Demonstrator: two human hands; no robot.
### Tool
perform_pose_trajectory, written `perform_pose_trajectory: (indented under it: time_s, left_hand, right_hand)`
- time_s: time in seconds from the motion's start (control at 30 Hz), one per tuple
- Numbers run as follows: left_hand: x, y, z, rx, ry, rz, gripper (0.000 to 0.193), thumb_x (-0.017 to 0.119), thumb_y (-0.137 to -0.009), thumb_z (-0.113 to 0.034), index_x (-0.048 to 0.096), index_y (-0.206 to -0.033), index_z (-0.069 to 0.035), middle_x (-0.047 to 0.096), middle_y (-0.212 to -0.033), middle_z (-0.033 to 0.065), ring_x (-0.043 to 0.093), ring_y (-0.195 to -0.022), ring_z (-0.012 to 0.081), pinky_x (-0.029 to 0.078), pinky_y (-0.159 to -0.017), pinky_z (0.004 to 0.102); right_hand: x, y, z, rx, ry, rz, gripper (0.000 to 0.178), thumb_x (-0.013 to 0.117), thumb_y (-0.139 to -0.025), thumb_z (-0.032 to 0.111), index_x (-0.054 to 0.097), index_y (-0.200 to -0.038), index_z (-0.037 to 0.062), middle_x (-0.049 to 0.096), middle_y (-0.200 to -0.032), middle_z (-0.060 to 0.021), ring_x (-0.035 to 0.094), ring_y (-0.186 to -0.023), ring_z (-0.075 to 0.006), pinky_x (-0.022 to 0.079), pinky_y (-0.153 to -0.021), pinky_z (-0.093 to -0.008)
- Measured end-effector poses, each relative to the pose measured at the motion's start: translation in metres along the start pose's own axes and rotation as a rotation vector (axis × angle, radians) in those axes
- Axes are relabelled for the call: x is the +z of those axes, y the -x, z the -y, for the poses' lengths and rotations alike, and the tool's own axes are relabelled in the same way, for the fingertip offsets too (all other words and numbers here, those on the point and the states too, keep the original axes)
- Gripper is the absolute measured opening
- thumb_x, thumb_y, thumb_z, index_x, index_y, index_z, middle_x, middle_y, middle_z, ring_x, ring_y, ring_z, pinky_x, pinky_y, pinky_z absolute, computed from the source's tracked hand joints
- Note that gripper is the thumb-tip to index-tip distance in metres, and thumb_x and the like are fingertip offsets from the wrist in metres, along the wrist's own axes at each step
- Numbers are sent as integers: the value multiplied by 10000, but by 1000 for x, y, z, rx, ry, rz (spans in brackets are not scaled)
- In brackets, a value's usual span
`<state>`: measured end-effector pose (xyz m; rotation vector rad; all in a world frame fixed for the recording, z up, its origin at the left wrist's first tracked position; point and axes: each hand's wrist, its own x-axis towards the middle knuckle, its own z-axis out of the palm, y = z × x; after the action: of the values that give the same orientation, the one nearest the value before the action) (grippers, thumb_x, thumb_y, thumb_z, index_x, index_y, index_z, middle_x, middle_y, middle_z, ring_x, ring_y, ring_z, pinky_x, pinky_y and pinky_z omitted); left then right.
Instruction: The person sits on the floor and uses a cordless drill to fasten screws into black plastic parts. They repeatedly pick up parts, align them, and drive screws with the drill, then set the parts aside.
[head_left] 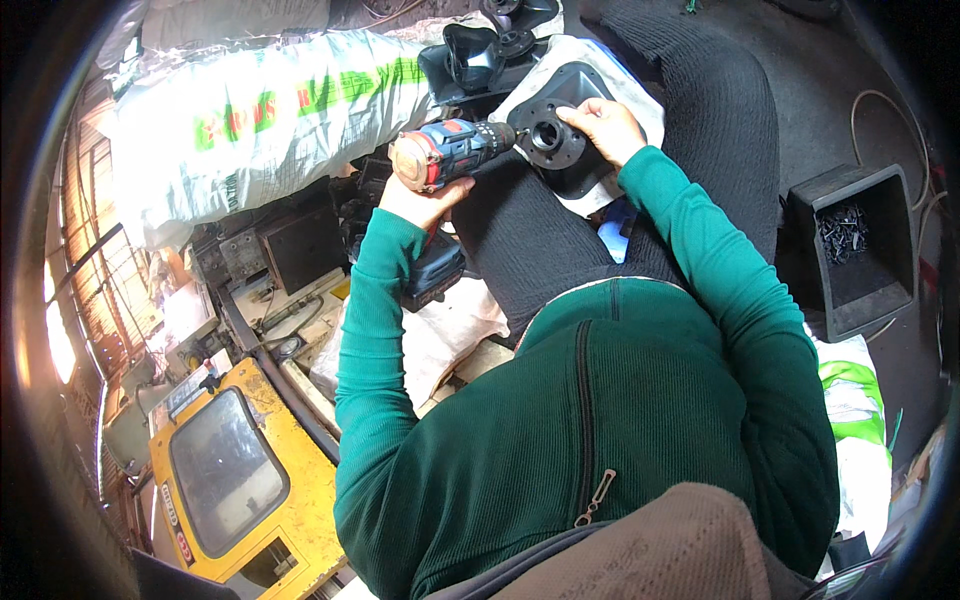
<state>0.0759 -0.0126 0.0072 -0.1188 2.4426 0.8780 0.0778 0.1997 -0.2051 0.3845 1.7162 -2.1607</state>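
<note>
the cordless drill (450,153) is just left of the round black flange (563,150); its long axis runs sideways, rising slightly to the right, and its chuck (497,135) points at the flange's left rim. the left hand (420,202), left of the flange, is closed around the drill's handle, below the drill body. the right hand (610,126), at the flange's upper right, is nearly closed, with bent fingers holding the rim. the flange's hole faces upward.

The dark floor (825,95) at right carries a black bin (855,285) (small dark screws (843,232) inside) and a thin hose (902,112); the lap (510,240), a white sheet (590,55) beneath a black flanged part (568,150).
</note>
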Motion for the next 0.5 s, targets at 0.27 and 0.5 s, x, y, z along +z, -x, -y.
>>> perform_pose_trajectory:
  time_s: [0.27,0.5]
  left_hand:
    - [-7,-18,12,45,-271,55,613,768,-673,-286,503,-1149,-5,620,-1051,139,615,-966,212,486,-854,307]
    - [-6,-20,0,76,-488,88,602,726,-688,-364,522,-1148,-32,607,-1084,138,604,-986,256,479,-874,333]
  right_hand:
    - [-9,3,-4,94,109,10,418,705,-715,453,678,-753,38,638,-721,-52,573,-685,-132,441,-656,-271]
    - [-14,-6,-3,63,206,-9,422,707,-716,444,665,-770,28,633,-713,-52,561,-666,-129,442,-641,-275]
